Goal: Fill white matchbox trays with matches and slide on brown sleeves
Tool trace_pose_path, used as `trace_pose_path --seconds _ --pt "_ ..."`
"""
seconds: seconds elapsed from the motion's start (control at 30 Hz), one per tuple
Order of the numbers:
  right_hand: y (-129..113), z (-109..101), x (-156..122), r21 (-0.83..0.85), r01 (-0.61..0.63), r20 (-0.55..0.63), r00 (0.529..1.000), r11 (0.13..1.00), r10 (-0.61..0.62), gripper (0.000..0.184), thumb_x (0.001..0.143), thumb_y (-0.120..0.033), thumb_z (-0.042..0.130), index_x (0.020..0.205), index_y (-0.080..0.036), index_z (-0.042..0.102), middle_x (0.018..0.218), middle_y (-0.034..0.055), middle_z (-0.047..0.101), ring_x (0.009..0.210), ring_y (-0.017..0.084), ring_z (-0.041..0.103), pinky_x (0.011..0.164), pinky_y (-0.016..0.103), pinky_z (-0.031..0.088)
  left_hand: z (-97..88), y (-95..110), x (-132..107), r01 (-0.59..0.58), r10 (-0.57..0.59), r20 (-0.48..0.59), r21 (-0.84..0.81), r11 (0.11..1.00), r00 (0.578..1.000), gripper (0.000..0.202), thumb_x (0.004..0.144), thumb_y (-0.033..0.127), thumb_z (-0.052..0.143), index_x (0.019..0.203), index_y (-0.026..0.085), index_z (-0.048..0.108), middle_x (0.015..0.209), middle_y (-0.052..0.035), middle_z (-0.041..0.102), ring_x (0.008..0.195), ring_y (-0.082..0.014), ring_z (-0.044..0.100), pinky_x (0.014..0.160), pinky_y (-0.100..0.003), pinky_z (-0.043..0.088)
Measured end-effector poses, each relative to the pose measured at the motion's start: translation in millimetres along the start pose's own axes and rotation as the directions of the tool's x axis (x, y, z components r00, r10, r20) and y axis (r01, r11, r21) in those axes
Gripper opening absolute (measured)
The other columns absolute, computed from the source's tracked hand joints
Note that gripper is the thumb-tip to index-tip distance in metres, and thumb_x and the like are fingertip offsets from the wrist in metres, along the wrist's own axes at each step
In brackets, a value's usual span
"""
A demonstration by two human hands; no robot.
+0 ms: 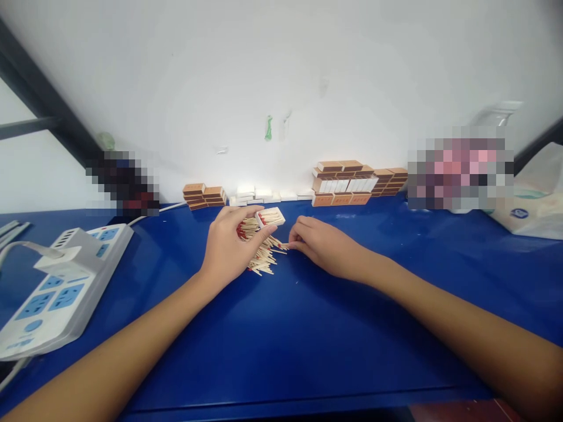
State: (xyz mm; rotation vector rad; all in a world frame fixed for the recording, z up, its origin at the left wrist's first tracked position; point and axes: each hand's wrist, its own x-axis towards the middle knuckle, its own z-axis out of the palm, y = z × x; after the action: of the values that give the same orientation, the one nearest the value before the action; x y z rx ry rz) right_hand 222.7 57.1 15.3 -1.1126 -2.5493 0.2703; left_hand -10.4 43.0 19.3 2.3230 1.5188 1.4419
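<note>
Between the thumb and fingers of my left hand [229, 243] is a small white matchbox tray [270, 217], tilted, with several red-tipped matches lying in it. Below and behind it spreads a loose pile of matches [261, 261] on the blue table, partly hidden by this hand. At the pile's right edge my right hand [319, 240] is closed in a pinch on a match [284, 245], whose red head points left toward the pile. The fingertips are partly hidden by the curled fingers.
White trays [264, 195] line the wall between stacked brown matchboxes [204, 196] and a larger matchbox stack [343, 183]. A white power strip [97, 281] with a plugged-in adapter and cable lies at left. A white plastic bag [536, 199] stands at right, near blurred objects.
</note>
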Motion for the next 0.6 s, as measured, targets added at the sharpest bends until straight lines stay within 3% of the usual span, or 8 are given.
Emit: trace_pose_path --seconds 0.3,0.47,0.6 --pt "16.5 -23.1 0.0 0.049 -0.008 -0.173 0.985 0.999 0.016 0.018 0.107 -0.031 0.046 0.094 -0.021 0.055 0.101 0.0095 0.062 0.089 0.023 0.058 0.078 0.036 0.046 0.9 -4.3 0.6 0.029 -0.03 0.055 0.02 0.999 0.998 0.032 0.084 0.041 0.086 0.112 0.027 0.078 0.107 -0.0044 0.08 0.099 -0.0249 0.072 0.091 -0.041 0.059" --pt "6.3 -22.8 1.5 0.122 0.063 -0.287 0.958 0.991 -0.026 0.014 0.107 -0.029 0.048 0.097 -0.022 0.054 0.101 0.0079 0.06 0.088 0.021 0.055 0.078 0.036 0.045 1.0 1.2 -2.8 0.001 0.007 0.133 -0.06 0.998 0.991 0.034 0.084 0.039 0.086 0.114 0.027 0.078 0.107 -0.0043 0.08 0.099 -0.0235 0.073 0.091 -0.039 0.06" --pt "-3.4 -19.5 -0.6 0.164 0.11 -0.292 0.954 0.98 -0.059 0.013 0.108 -0.028 0.048 0.099 -0.022 0.056 0.101 0.0069 0.059 0.087 0.02 0.055 0.077 0.034 0.045 0.8 6.0 -4.8 -0.017 0.045 0.18 -0.151 0.988 0.983 0.034 0.083 0.037 0.087 0.115 0.029 0.078 0.109 -0.0032 0.08 0.103 -0.0239 0.073 0.094 -0.04 0.059"
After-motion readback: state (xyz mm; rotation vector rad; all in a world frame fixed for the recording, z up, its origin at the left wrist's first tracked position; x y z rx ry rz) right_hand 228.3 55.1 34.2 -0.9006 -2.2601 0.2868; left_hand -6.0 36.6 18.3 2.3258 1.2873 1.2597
